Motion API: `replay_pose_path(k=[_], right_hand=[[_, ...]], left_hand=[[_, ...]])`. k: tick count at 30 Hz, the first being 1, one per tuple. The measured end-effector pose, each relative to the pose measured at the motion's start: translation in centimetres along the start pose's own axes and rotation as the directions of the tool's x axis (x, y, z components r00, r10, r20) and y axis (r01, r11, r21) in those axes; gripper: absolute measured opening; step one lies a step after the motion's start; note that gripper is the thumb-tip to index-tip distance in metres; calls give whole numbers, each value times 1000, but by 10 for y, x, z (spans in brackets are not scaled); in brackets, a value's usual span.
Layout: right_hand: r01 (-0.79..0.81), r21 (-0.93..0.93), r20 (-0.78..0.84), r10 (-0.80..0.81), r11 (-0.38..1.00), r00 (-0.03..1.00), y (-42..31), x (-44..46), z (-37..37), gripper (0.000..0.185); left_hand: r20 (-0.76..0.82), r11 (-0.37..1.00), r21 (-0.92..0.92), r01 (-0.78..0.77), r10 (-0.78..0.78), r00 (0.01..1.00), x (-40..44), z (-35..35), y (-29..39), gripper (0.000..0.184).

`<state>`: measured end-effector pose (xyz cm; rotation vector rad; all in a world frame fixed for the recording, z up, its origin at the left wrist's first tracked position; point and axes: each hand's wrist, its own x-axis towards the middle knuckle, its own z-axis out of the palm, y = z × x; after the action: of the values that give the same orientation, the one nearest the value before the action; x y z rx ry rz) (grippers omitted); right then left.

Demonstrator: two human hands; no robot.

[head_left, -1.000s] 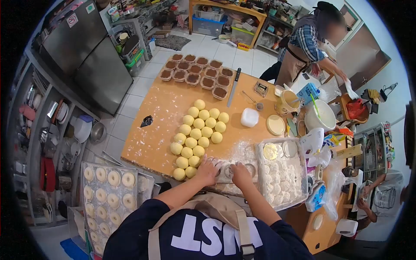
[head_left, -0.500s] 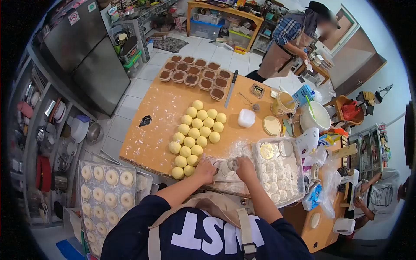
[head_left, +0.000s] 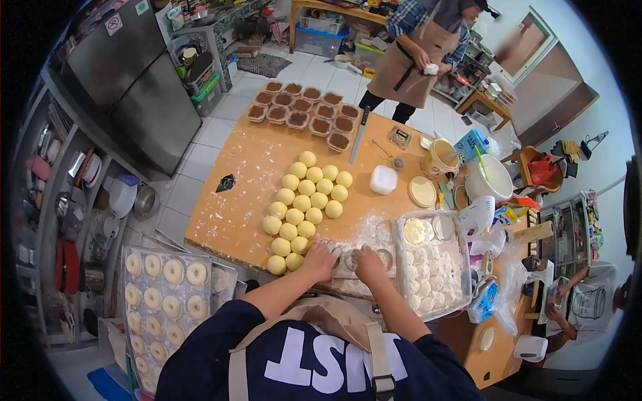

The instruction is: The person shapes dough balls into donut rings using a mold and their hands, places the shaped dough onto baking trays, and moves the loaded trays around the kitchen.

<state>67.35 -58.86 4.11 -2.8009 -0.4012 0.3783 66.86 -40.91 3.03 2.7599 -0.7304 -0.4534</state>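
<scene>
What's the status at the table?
Left hand beside dough balls, right hand at floured tabletop; grips unclear. Dough balls clustered. Tub close on right; nothing visibly blocking.

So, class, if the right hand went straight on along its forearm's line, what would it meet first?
The right hand would probably meet a yellow ball at the right edge of the cluster, past floury tabletop; depth is unclear.
</scene>
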Motion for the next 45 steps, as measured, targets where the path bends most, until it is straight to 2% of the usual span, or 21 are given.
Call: replay_pose_path(k=[6, 9, 12, 15, 18, 19, 22, 26, 27, 30, 33, 36, 42, 45], right_hand=[[10, 11, -28, -10, 1000, 1000, 0, -1, 3, 20], [-7, 8, -12, 8, 1000, 1000, -2, -1, 1, 20], [-2, 12, -43, 2, 1000, 999, -4, -2, 1, 20], [37, -21, -4, -37, 999, 999, 6, 5, 7, 18], [21, 151, -170, 5, 988, 985, 3, 1, -21, 18], [-37, 186, -175, 70, 982, 982, -1, 0, -41, 20], [-74, 162, -204, 107, 984, 973, 25, 1, -42, 18], [-41, 92, -127, 52, 995, 991, 22, -7, -20, 19], [-54, 40, -53, 56, 998, 997, 13, -7, -24, 20], [-60, 64, -113, 67, 996, 991, 11, -9, -7, 21], [-22, 78, -91, 29, 997, 995, 11, -4, -2, 21], [-3, 56, -46, 6, 998, 999, 8, -3, -1, 21], [-33, 18, -3, 33, 999, 999, 4, -3, 1, 25], [-24, 29, 19, 23, 999, 1000, 4, -1, -5, 28]], left_hand=[[-12, 1000, 1, -6, 6, 1000, 1, 1, 0, 89], [40, 1000, -15, 19, -18, 999, 4, 4, 0, 88], [-12, 1000, -10, -18, 18, 1000, 1, 1, -1, 86], [-1, 1000, 14, -8, 8, 1000, 1, 2, -1, 86], [3, 998, 67, -7, 7, 1000, 2, 6, -4, 88], [14, 999, 54, 6, -7, 1000, 2, 5, -2, 89], [48, 999, 52, 12, -15, 999, 1, 2, 1, 92], [14, 999, 44, -6, 6, 1000, 1, 1, -2, 91], [3, 1000, 30, -10, 10, 1000, 1, 2, -3, 89], [19, 1000, 29, -5, 4, 1000, 1, 6, -3, 86], [-49, 1000, -5, -24, 24, 999, 1, 8, -5, 84], [8, 1000, 11, 1, -1, 1000, 3, 6, -3, 84], [-3, 999, -44, 7, -8, 1000, 2, 8, -3, 87], [5, 1000, -2, 8, -8, 1000, 0, -1, -1, 87]])
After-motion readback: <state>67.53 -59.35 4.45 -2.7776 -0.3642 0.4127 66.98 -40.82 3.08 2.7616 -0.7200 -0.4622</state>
